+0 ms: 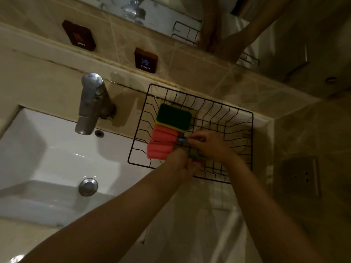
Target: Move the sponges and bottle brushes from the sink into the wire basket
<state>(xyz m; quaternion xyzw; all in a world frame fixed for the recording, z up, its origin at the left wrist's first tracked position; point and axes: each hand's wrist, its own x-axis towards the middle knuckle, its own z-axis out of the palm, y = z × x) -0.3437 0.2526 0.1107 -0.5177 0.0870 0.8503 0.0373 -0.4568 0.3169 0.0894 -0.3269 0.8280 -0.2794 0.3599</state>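
We are settling the pink foam bottle brushes (161, 144) into the black wire basket (237, 118); our right hand (210, 147) pinches a blue handle (181, 139), our left hand's (187, 166) grip is unclear; next, let go.

I count one wire basket (237, 114), and in it one green-and-yellow sponge (173, 116) and two pink ribbed sponges (164, 136) (158, 151). One faucet (91, 103), one sink (38, 149), one drain stopper (88, 186). Two wall tags: one HOT tag (79, 36), one COLD tag (145, 60).

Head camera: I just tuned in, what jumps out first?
Two pink sponge heads and a green-and-yellow sponge glow at the left end of the black wire basket on the counter. Both hands, left hand and right hand, meet inside it. The white sink beside it looks empty.
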